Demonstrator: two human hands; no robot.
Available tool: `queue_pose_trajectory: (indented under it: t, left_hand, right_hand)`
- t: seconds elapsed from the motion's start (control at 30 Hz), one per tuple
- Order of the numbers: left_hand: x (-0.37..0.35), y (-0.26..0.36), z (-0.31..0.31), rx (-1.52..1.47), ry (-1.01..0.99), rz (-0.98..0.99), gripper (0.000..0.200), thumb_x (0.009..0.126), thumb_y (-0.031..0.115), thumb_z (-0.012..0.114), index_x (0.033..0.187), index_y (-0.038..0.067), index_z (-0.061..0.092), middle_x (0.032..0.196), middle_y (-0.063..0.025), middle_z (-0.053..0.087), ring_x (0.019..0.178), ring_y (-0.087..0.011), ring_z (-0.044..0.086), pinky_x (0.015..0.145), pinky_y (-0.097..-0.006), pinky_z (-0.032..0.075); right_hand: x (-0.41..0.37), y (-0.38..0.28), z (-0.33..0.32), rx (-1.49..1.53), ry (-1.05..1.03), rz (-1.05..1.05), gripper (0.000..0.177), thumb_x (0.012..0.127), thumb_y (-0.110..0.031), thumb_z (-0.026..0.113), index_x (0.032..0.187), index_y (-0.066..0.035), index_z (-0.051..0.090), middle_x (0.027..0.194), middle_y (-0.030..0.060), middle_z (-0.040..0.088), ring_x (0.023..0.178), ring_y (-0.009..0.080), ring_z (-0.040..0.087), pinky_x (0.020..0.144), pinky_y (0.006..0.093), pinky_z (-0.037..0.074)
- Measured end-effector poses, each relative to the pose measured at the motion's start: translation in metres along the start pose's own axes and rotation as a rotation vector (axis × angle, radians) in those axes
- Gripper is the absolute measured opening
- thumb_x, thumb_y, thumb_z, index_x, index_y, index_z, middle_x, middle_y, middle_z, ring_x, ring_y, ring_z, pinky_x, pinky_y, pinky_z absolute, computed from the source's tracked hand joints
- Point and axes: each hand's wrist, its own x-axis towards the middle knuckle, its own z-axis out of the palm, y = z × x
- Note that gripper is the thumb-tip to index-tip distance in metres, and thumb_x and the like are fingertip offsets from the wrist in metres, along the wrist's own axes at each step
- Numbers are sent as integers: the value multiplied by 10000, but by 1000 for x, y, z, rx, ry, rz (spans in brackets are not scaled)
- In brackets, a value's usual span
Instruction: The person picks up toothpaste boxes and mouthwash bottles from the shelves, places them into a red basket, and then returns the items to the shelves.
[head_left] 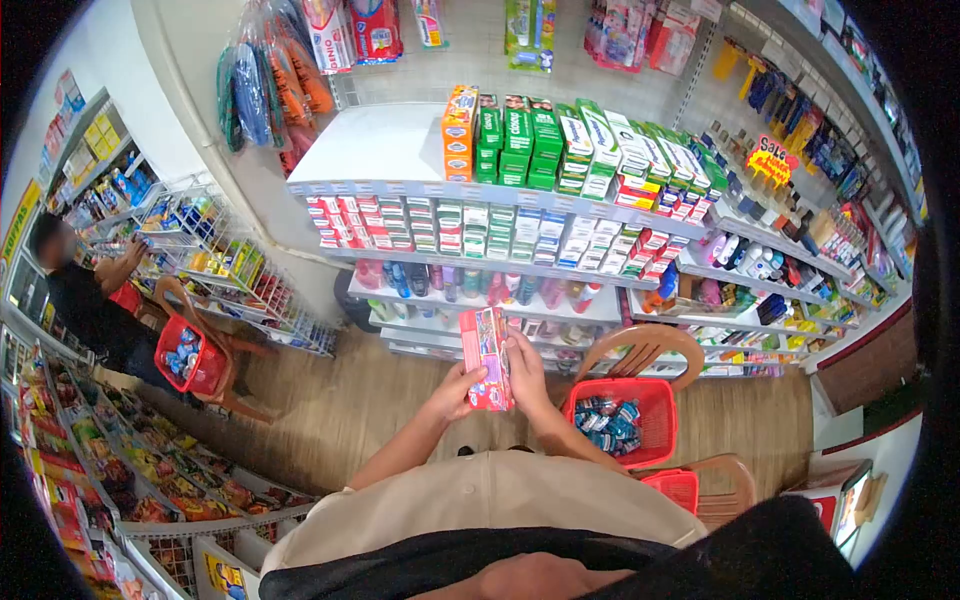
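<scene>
A red and pink printed carton (485,358) is held upright in front of my body, between both hands. My left hand (457,391) grips its lower left side, with the thumb across the front. Along the right edge, my right hand (523,366) closes its fingers on the same carton. Ahead of me, the shelf top (365,150) carries a row of toothpaste boxes (515,143), green and white ones beside an orange stack (460,133). Smaller boxes (475,230) fill the tier below.
A red basket of blue-capped bottles (622,420) rests on a brown chair (640,345) to my right. Another person (85,290) stands at wire racks on the left, near a second red basket (190,355). Snack shelves (150,450) line the lower left.
</scene>
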Motion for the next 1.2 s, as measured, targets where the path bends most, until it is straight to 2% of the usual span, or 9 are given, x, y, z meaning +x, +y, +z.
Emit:
queue_pose_trajectory:
  t: [0.17,0.23,0.27,0.4,0.77,0.9,1.0,1.1,1.2]
  left_hand:
    - [-8,5,-4,-224,-5,-32,438,974,221,609,1338,20,472,1202,-144,633,1101,-260,645,969,-464,537]
    - [-6,5,-10,-319,13,-53,467,976,252,605,1356,22,460,1212,-154,630,1117,-276,637,986,-477,524]
    - [-7,9,-10,-381,-65,-44,488,976,279,601,1367,28,454,1222,-158,627,1127,-284,632,998,-483,513]
    - [-6,20,-10,-460,-132,-34,526,967,319,608,1386,47,443,1252,-176,615,1141,-304,625,984,-497,522]
    - [29,21,13,-442,-231,-62,514,948,243,636,1382,52,437,1284,-163,596,1173,-295,612,991,-519,521]
    - [54,23,33,-388,22,82,479,952,207,623,1365,41,447,1262,-147,603,1145,-273,619,990,-488,521]
    - [68,32,53,-270,52,246,456,940,135,625,1350,34,454,1231,-127,610,1121,-256,623,988,-451,521]
    - [77,43,75,-80,48,426,472,909,47,637,1343,26,452,1210,-116,610,1113,-236,620,980,-417,519]
    - [89,43,75,51,109,534,511,876,1,656,1342,18,446,1215,-117,605,1114,-211,614,973,-395,516]
  right_hand:
    - [0,-47,4,-59,-182,45,594,945,-226,644,1453,-19,417,1437,148,476,1278,229,476,1082,371,366]
    - [4,-57,-2,-441,-385,-447,864,828,-338,778,1507,-48,329,1472,186,420,1369,305,394,1145,448,285]
    - [8,-61,-4,-460,-490,-414,1086,688,-448,866,1532,-83,286,1496,215,356,1429,366,294,1177,487,212]
    - [5,-76,-7,-637,-602,-526,1146,610,-507,895,1524,-122,320,1551,199,239,1441,409,237,1162,530,220]
    - [24,-98,-25,-700,-567,-545,987,624,-429,899,1462,-147,459,1563,207,222,1441,407,248,1135,515,280]
    - [30,-89,-30,-666,-407,-597,909,663,-329,891,1443,-121,474,1532,212,302,1410,381,335,1098,487,347]
    - [33,-84,-27,-456,-198,-533,762,759,-122,832,1418,-30,462,1425,200,473,1331,331,465,1085,429,389]
    - [45,-67,-27,40,-229,-246,734,803,-7,779,1445,-34,423,1435,169,468,1300,263,493,1062,386,427]
    - [60,-70,-42,94,-304,-138,731,820,53,746,1456,-10,389,1412,150,488,1268,216,510,1037,361,457]
